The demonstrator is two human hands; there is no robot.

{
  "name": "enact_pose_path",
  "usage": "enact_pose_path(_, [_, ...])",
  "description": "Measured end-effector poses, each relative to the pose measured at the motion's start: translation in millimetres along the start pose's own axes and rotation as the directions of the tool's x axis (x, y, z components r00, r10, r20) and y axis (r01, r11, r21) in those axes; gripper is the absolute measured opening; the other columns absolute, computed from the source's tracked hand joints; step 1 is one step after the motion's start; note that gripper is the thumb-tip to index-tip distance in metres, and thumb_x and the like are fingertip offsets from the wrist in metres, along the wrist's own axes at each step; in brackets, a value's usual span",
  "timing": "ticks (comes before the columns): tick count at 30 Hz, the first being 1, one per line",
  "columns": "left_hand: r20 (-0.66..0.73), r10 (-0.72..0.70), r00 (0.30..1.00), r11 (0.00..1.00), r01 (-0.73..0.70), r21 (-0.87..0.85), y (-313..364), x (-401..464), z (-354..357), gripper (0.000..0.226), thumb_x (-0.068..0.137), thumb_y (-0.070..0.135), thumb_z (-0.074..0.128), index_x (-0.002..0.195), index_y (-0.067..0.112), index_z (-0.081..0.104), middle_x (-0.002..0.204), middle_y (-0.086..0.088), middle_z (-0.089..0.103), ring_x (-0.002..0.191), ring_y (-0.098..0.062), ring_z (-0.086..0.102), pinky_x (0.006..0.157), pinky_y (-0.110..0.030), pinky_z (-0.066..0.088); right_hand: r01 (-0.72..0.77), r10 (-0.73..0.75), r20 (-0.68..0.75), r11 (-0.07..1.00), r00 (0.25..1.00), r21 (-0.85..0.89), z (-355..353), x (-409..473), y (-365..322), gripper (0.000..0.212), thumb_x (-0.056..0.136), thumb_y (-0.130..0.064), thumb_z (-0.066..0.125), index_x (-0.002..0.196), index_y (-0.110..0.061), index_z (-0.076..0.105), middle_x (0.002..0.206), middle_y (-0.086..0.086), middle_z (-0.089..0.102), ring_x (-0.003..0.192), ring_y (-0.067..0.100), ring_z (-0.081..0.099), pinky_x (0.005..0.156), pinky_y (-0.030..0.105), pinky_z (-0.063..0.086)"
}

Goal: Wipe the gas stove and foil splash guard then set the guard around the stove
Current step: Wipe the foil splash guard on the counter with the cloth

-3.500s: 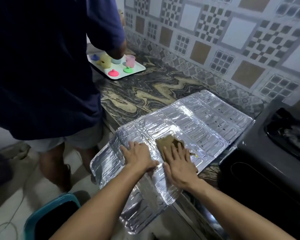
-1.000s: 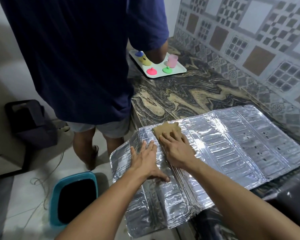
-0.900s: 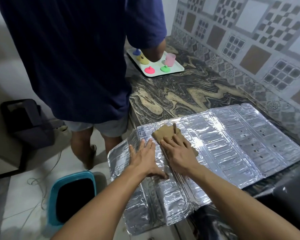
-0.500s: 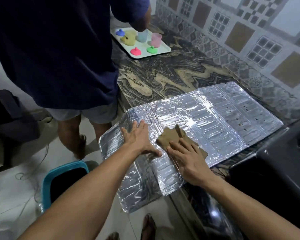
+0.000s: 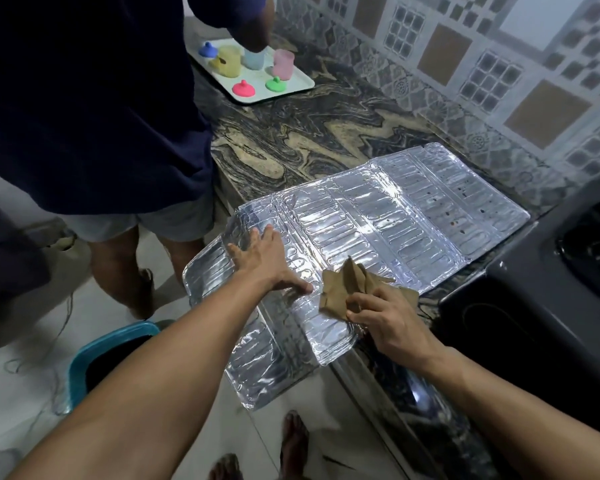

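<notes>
Marbled counter (image 5: 326, 133) fills mid-frame; foil guard (image 5: 395, 223) lies flat, lower-left end overhanging; left hand (image 5: 267, 265) spread flat to steady it; right hand (image 5: 385, 317) pinches cloth (image 5: 343, 289); stove (image 5: 534, 306) far right.

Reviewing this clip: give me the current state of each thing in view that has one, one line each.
foil splash guard: unfolded, flat on the counter, near end hanging over the edge.
brown cloth: crumpled, on the guard.
left hand: flat, pressing the guard.
right hand: pinching the cloth.
gas stove: unlit as far as visible, no guard around it.
tray: holds cups and lids.
</notes>
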State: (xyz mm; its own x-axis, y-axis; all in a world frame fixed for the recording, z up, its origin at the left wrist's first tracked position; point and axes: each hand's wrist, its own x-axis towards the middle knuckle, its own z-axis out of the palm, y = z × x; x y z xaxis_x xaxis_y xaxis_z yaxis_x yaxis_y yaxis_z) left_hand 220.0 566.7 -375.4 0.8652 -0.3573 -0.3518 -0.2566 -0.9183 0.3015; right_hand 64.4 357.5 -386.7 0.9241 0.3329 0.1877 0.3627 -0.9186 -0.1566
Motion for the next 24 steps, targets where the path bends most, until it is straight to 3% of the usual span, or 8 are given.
enact_pose_path(7, [-0.006,0.002,1.0,1.0,-0.002,0.007,-0.4,-2.4,1.2,0.14,0.045,0.078,0.074,0.152,0.013,0.012,0.162,-0.005,0.002,0.148,-0.03,0.004,0.109,-0.072,0.009,0.046,-0.047,-0.086,0.999,0.995,-0.015,-5.3,-7.5,-0.6,0.025,0.076,-0.005,0.049,0.062,-0.016,0.067,0.078,-0.007,0.07,0.065,0.024,0.056,0.058,0.034,0.049])
enact_pose_path(9, [-0.002,0.0,1.0,1.0,0.0,0.0,-0.4,-2.1,1.6,0.141,0.045,0.078,0.074,0.153,0.013,0.011,0.162,-0.006,0.0,0.148,-0.03,0.004,0.11,-0.071,0.009,-0.068,0.079,-0.097,0.991,0.992,0.114,-9.7,-0.8,4.0,0.026,0.068,-0.007,0.045,0.057,-0.017,0.067,0.068,-0.007,0.068,0.064,0.022,0.058,0.056,0.034,0.051])
enact_pose_path(11, [-0.003,-0.007,1.0,1.0,0.007,-0.007,0.6,-1.0,1.8,0.142,0.043,0.078,0.075,0.152,0.012,0.012,0.162,-0.007,0.001,0.148,-0.031,0.004,0.111,-0.07,0.009,-0.291,0.33,-0.124,0.922,0.936,0.257,-22.2,14.2,7.3,0.026,0.066,-0.009,0.047,0.059,-0.02,0.069,0.065,-0.005,0.068,0.063,0.019,0.06,0.058,0.031,0.052])
enact_pose_path(13, [0.007,-0.008,1.0,1.0,0.008,-0.014,1.7,-1.0,0.7,0.143,0.045,0.077,0.075,0.153,0.011,0.009,0.162,-0.008,-0.001,0.148,-0.032,0.002,0.112,-0.069,0.007,-0.509,0.599,-0.087,0.741,0.796,0.437,-41.8,37.6,7.8,0.025,0.066,0.0,0.056,0.063,-0.018,0.073,0.062,-0.002,0.069,0.06,0.012,0.061,0.057,0.025,0.05])
enact_pose_path(15, [0.027,-0.008,1.0,1.0,0.008,-0.021,2.7,-1.4,-0.8,0.143,0.047,0.075,0.075,0.153,0.009,0.006,0.162,-0.009,-0.004,0.148,-0.033,-0.001,0.113,-0.068,0.005,-0.586,0.732,0.006,0.541,0.681,0.602,-61.1,61.2,11.0,0.028,0.068,0.01,0.057,0.061,-0.013,0.072,0.053,-0.003,0.065,0.049,0.004,0.056,0.049,0.018,0.046])
enact_pose_path(20, [0.048,-0.021,0.999,1.0,0.021,0.004,6.4,-2.3,-2.9,0.144,0.046,0.077,0.073,0.153,0.008,0.004,0.162,-0.011,-0.005,0.148,-0.034,-0.003,0.114,-0.066,0.004,-0.447,0.804,0.232,0.047,0.547,0.893,-82.3,96.0,29.6,0.033,0.074,0.021,0.048,0.064,-0.004,0.068,0.055,0.007,0.062,0.053,0.017,0.055,0.047,0.021,0.044])
enact_pose_path(21, [0.048,-0.026,0.999,1.0,0.026,0.005,6.8,-2.6,-3.3,0.144,0.046,0.077,0.073,0.153,0.008,0.004,0.162,-0.011,-0.005,0.148,-0.034,-0.003,0.114,-0.066,0.004,-0.474,0.831,0.224,0.053,0.509,0.879,-77.1,99.4,34.8,0.031,0.075,0.017,0.05,0.067,-0.006,0.068,0.059,0.007,0.065,0.054,0.015,0.058,0.048,0.02,0.045])
enact_pose_path(24, [0.051,-0.038,0.998,0.999,0.037,0.026,7.7,-3.7,-4.7,0.144,0.048,0.076,0.074,0.153,0.007,0.004,0.162,-0.011,-0.005,0.148,-0.034,-0.002,0.114,-0.066,0.004,-0.721,0.906,0.052,0.299,0.42,0.625,-60.3,101.3,46.4,0.014,0.078,-0.013,0.067,0.089,-0.016,0.074,0.092,0.007,0.073,0.083,0.018,0.065,0.068,0.024,0.047])
